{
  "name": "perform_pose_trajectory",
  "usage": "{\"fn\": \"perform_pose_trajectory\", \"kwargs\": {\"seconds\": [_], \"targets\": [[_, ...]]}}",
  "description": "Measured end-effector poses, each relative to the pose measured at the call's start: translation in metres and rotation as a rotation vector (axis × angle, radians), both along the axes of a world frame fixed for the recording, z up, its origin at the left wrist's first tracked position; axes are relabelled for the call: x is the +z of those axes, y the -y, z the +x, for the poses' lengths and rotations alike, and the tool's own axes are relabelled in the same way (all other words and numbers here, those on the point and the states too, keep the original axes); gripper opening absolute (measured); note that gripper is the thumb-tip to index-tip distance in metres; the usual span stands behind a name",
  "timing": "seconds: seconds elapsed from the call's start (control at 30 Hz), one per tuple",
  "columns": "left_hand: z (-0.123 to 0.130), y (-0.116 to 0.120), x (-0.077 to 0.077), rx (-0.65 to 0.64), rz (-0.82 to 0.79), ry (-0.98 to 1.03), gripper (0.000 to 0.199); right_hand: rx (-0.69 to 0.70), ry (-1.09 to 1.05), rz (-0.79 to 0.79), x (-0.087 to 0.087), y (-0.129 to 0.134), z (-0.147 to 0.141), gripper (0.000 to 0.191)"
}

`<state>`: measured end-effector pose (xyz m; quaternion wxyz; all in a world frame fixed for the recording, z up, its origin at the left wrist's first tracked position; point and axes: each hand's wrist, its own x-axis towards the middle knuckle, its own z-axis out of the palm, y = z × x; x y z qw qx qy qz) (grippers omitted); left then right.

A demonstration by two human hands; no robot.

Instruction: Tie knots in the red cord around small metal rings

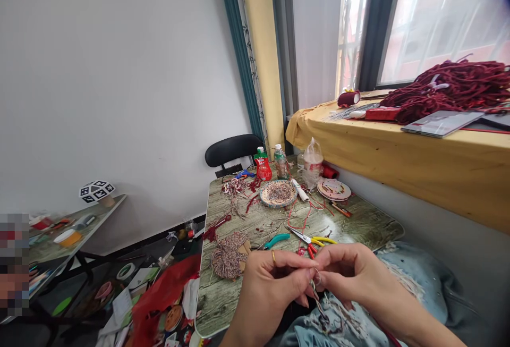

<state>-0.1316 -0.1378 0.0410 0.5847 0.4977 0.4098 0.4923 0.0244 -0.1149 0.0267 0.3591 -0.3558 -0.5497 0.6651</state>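
My left hand (274,283) and my right hand (350,272) meet fingertip to fingertip over my lap, at the front edge of the table. Both are pinched closed on a thin pale cord (317,277), which loops between the fingertips. Knotted strands (329,318) hang below it over my light blue jeans (422,267). Just beyond my hands lie scissors (300,235) and pliers with yellow and red handles (323,240). A teal-handled tool (277,240) and a bundle of speckled cord (227,255) lie left of them.
The wood-patterned table (211,304) also bears a woven plate of beads (279,193), a red bottle (263,165), a clear bottle (281,163) and a round pink disc (333,189). Dark red yarn (458,89) lies on the yellow-covered sill (398,150). A chair (233,150) stands behind.
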Motion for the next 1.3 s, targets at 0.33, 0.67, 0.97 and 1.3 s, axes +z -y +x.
{"fn": "perform_pose_trajectory", "kwargs": {"seconds": [0.33,0.67,0.97,1.3], "targets": [[-0.001,-0.005,0.0,0.05,-0.016,0.021,0.005,0.051,0.041,0.09,0.002,-0.007,0.005,0.022],[-0.006,-0.003,-0.003,0.0,-0.037,0.085,0.005,-0.205,0.715,0.591,-0.011,-0.013,-0.007,0.01],[-0.014,-0.006,0.004,0.05,-0.067,0.114,0.005,-0.143,0.907,0.579,-0.037,-0.052,0.042,0.015],[-0.012,-0.008,0.011,0.135,-0.085,0.175,0.002,0.282,-0.034,0.121,0.007,0.005,-0.004,0.027]]}}
